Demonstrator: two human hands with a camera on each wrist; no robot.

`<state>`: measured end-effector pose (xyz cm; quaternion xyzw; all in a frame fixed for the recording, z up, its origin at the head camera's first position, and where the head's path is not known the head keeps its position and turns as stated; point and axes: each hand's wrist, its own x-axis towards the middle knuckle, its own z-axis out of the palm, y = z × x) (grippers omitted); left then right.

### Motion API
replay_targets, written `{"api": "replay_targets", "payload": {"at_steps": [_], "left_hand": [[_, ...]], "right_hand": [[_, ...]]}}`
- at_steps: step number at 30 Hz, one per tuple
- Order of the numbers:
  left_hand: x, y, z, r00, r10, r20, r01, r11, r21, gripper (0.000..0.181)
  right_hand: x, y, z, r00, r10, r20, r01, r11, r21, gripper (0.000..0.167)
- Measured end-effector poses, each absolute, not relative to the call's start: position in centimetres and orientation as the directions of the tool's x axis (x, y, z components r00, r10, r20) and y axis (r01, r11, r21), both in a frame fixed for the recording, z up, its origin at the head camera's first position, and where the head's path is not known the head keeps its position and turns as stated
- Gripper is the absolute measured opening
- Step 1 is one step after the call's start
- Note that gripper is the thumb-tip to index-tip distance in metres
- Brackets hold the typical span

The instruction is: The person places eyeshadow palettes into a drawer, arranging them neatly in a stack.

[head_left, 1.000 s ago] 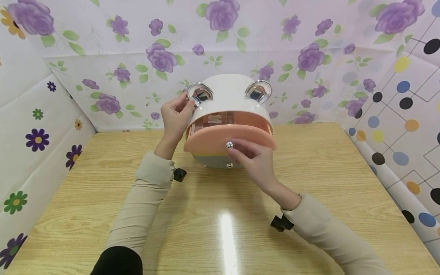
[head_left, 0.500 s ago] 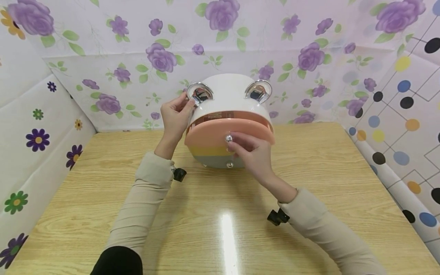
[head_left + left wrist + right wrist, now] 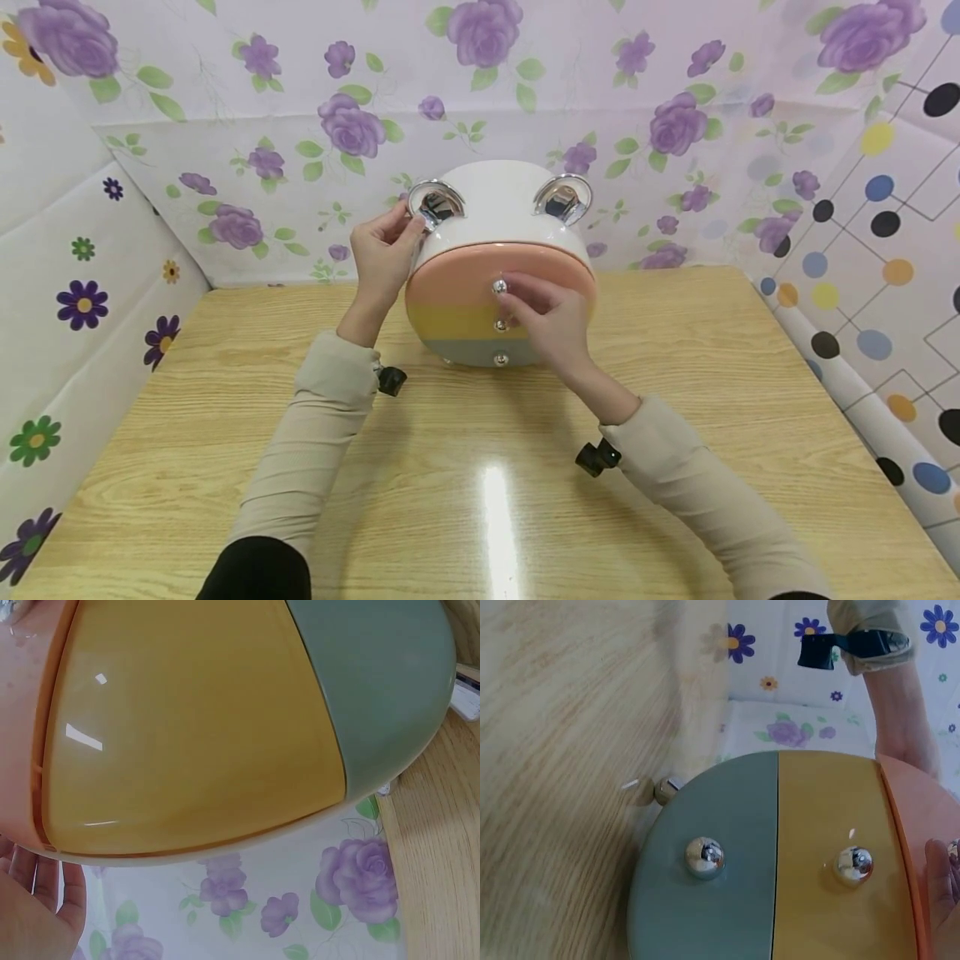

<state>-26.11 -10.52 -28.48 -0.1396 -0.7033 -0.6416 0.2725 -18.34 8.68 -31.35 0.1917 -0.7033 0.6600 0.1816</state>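
A small rounded drawer box stands at the table's far side in the head view, with a white top (image 3: pixel 498 196) and two chrome ears. Its front has a peach drawer (image 3: pixel 450 283), a yellow drawer (image 3: pixel 450 322) and a grey-green drawer (image 3: pixel 457 351), each with a chrome knob. My left hand (image 3: pixel 382 258) grips the left chrome ear (image 3: pixel 438 204) at its outer edge. With thumb and fingertips, my right hand (image 3: pixel 558 321) pinches the top knob (image 3: pixel 499 287) of the peach drawer, which sits flush beneath the white top. The right hand covers part of the drawer fronts.
The box rests on a wood-grain table (image 3: pixel 420 500). A flowered cloth (image 3: pixel 285 192) hangs close behind, and patterned sheets line both sides. A black wrist mount (image 3: pixel 597 457) sits below the right cuff, another mount (image 3: pixel 392 381) by the left cuff.
The peach drawer has slid back into the box, hiding the patterned contents that showed inside. My right hand has moved forward with its knob; the left hand has stayed on the ear.
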Motion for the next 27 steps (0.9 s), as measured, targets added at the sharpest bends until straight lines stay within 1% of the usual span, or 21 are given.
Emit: {"api": "replay_targets", "payload": {"at_steps": [5,9,14,18,21,24,27], "left_hand": [[-27.5,-10.8,-29.6,-0.817,-0.160,0.555,0.543,0.116,0.832,0.031],[-27.8,-10.7,-29.9,-0.821,-0.165,0.547,0.535,0.112,0.837,0.031],[-27.8,-10.7,-29.9,-0.840,-0.167,0.516,0.506,0.100,0.857,0.031],[-27.8,-11.0,-30.0,-0.862,-0.145,0.486,0.476,0.100,0.874,0.032],[-27.3,-11.5,-30.1,-0.880,-0.115,0.461,0.444,0.149,0.884,0.032],[-26.4,-12.4,-30.5,-0.887,-0.094,0.452,0.422,0.236,0.876,0.032],[-25.1,-13.3,-30.9,-0.892,-0.078,0.446,0.397,0.341,0.852,0.036]], "right_hand": [[-19.8,8.8,-32.3,-0.881,-0.003,0.473,-0.473,0.003,-0.881,0.024],[-20.7,9.1,-33.3,-0.885,0.003,0.466,-0.466,-0.032,-0.884,0.024],[-20.7,9.4,-33.7,-0.881,-0.019,0.472,-0.472,-0.030,-0.881,0.025],[-20.2,10.3,-33.8,-0.895,-0.057,0.443,-0.442,-0.034,-0.897,0.027],[-19.6,11.5,-34.1,-0.909,-0.068,0.410,-0.410,-0.026,-0.912,0.029],[-18.9,12.8,-34.3,-0.925,-0.077,0.373,-0.374,0.010,-0.927,0.031],[-18.1,14.5,-34.4,-0.931,-0.099,0.351,-0.359,0.070,-0.931,0.034]]}}
